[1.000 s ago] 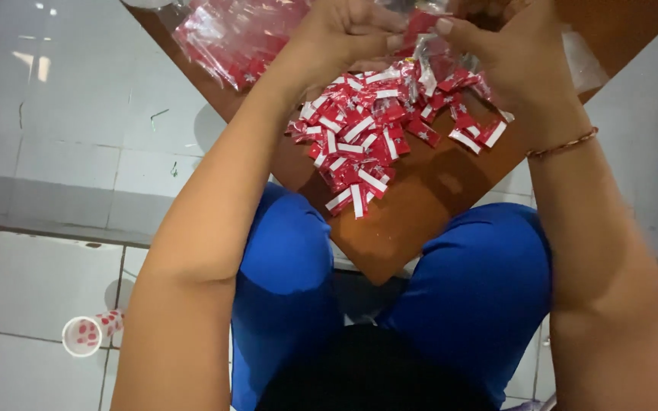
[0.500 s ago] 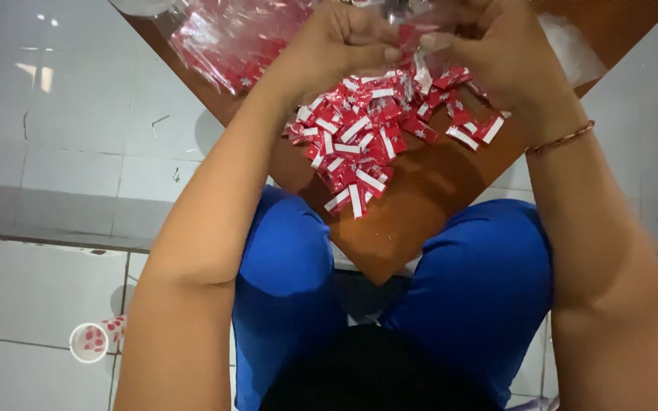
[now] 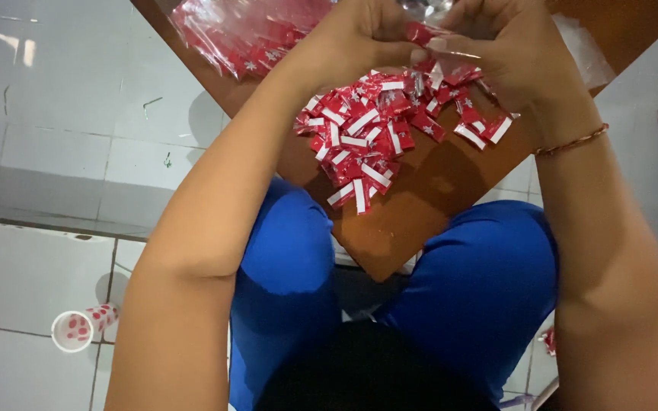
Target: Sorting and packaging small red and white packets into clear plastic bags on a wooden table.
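A heap of several small red-and-white wrapped candies (image 3: 375, 137) lies on a brown wooden board (image 3: 428, 221) that rests across my knees. Above the heap, my left hand (image 3: 359, 34) and my right hand (image 3: 496, 53) meet at the top edge of the view. Both pinch a small clear plastic bag (image 3: 432, 34) holding red candies; its top is cut off by the frame. A bracelet circles my right wrist (image 3: 573, 141).
A clear bag filled with red candies (image 3: 245, 30) lies on the board's far left corner. A crumpled clear plastic sheet (image 3: 584, 53) sits at the right. A white cup with red dots (image 3: 78, 327) lies on the tiled floor at lower left.
Both hands have shifted slightly upward and closer together over the heap, still working the small bag. The heap has not moved.
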